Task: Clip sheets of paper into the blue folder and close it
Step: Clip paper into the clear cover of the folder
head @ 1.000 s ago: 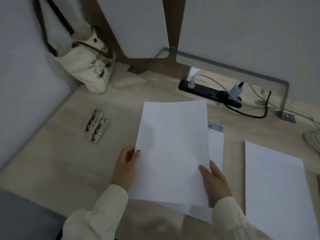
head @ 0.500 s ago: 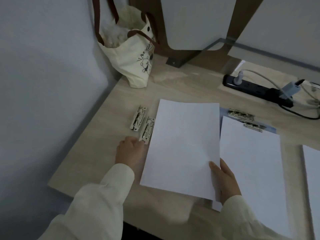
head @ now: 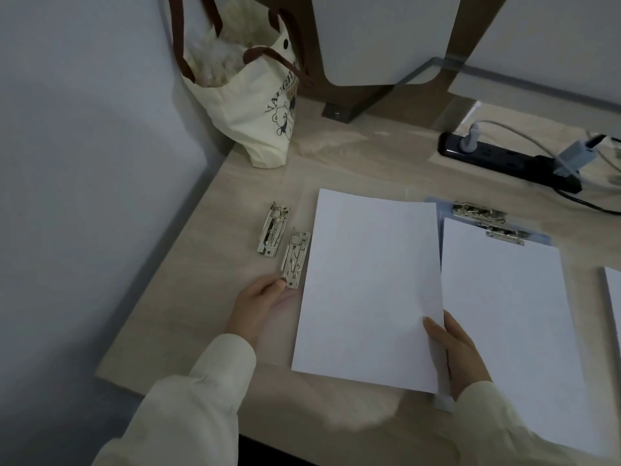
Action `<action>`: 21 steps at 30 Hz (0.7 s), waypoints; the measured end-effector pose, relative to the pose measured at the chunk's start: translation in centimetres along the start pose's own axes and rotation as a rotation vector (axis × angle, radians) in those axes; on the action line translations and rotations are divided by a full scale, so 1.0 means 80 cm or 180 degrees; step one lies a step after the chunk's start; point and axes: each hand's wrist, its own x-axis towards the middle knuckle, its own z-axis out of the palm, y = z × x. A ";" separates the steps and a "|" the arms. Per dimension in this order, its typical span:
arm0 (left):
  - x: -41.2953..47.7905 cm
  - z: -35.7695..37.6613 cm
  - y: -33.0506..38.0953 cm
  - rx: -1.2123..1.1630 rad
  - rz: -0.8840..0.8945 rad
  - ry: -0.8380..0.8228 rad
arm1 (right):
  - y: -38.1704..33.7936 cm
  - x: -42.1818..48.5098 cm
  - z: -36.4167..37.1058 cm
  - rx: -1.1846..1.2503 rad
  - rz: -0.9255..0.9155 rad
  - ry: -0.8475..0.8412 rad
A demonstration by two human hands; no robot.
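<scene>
My right hand pinches the lower right corner of a white sheet of paper, held just above the desk. Right of it lies the blue folder, mostly covered by another white sheet under its metal clips. Two loose metal clips lie to the left: a far one and a near one. My left hand touches the near clip's lower end with thumb and fingertips; its fingers are partly hidden under the held sheet.
A cream tote bag stands in the back left corner against the wall. A black power strip with plugs and cables lies at the back right. More white paper shows at the right edge. The wooden desk ends at front left.
My left hand let go of the sheet and moved left to the near loose clip. The right hand alone now holds the sheet, shifted left off the folder. The view swung left.
</scene>
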 end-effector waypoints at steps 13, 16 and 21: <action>0.014 0.007 0.057 0.0566 -0.0704 -0.0775 | 0.002 0.004 -0.004 0.0079 0.0020 0.0000; 0.032 0.009 0.072 0.0973 -0.0711 -0.0589 | 0.003 0.004 -0.007 0.0103 0.0044 0.0016; 0.053 0.024 0.091 0.1338 -0.0420 -0.0221 | 0.003 0.002 -0.007 0.0179 0.0006 0.0004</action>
